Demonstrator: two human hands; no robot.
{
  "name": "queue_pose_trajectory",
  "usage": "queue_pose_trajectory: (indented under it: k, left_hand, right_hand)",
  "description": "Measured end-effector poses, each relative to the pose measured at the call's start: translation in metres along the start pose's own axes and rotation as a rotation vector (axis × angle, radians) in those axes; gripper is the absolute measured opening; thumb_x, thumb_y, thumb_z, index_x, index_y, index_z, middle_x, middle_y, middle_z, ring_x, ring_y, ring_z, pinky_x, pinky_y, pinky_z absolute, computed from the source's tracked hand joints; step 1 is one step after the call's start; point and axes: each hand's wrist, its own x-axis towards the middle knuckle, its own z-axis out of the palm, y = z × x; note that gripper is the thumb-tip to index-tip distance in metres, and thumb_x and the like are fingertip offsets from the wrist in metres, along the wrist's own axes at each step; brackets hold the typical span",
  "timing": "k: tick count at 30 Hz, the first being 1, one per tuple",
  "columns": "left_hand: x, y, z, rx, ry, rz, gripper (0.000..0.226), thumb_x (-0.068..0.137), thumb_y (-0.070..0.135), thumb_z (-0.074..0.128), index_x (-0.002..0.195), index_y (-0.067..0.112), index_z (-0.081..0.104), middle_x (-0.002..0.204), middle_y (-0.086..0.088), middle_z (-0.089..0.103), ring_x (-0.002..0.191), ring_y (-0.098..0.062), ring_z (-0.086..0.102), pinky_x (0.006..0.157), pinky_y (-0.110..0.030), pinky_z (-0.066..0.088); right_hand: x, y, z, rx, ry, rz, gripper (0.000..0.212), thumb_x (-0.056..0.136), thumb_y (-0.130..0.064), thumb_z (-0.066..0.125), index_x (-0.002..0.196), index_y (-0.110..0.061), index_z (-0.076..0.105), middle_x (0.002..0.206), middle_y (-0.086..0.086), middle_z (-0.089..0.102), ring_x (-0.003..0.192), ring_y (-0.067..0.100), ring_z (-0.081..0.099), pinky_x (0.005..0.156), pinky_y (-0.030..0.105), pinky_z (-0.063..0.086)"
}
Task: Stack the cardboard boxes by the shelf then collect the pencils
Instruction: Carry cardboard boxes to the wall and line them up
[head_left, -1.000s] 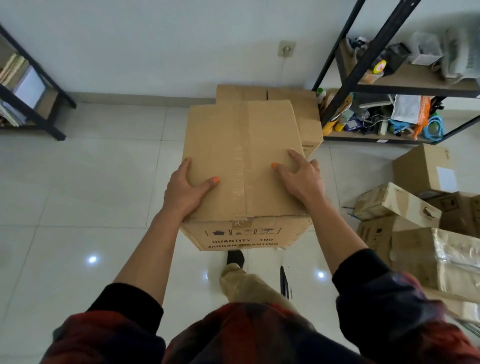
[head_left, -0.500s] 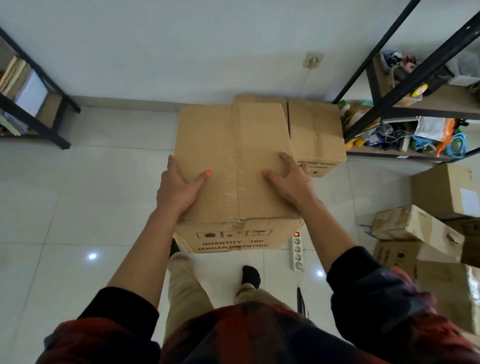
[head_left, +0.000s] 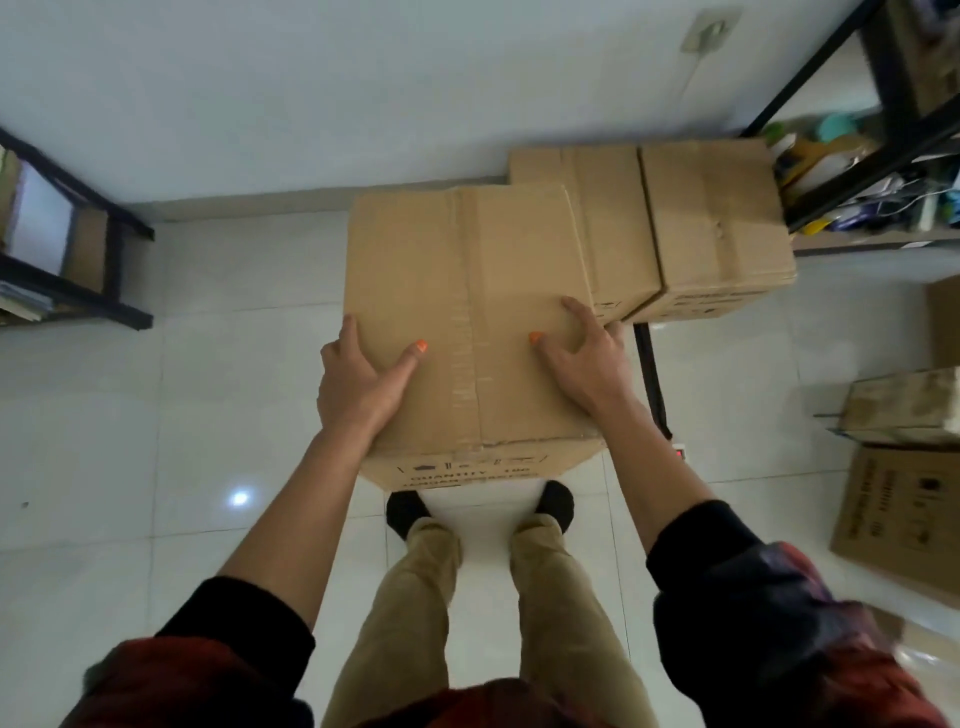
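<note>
We're gripping the taped cardboard box (head_left: 467, 322) with left hand (head_left: 358, 379) and right hand (head_left: 587, 358) clamped on its sides, thumbs on top, and the two stacked-spot boxes (head_left: 675, 223) by the shelf (head_left: 883, 130) are sitting ahead-right, nearer our right hand.

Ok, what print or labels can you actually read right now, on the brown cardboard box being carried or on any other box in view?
"QUANTITY 100": front face of the carried brown cardboard box, partly blurred; the line beneath and the handling symbols above are unreadable.
Dark print on the two stacked brown boxes by the black metal shelf: too small to read.
Vertical print on the brown box at the right edge: too blurred to read.
No other text is visible.
</note>
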Motion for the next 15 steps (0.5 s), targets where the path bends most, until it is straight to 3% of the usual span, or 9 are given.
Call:
queue_pose_trajectory:
  k: [10,15]
  left_hand:
    - [0.106,-0.045,0.078,-0.051,0.148,-0.063,0.083,0.084,0.069,0.051,0.153,0.031,0.024,0.149,-0.005,0.039,0.133,-0.03,0.043,0.108,-0.044,0.034]
    - [0.172,-0.069,0.126,-0.05,0.19,0.004,0.085,0.084,0.072,0.048,0.153,0.031,0.023,0.152,-0.003,0.037,0.135,-0.029,0.041,0.109,-0.045,0.032]
  right_hand:
    - [0.106,0.037,0.088,-0.029,-0.031,-0.067,0.071,0.083,-0.066,0.059,0.145,-0.048,0.031,0.134,0.008,0.04,0.115,0.033,0.053,0.096,0.043,0.048]
    - [0.174,0.061,0.141,-0.077,0.006,-0.148,0.074,0.084,-0.064,0.058,0.148,-0.044,0.028,0.134,0.01,0.041,0.122,0.035,0.046,0.101,0.045,0.04]
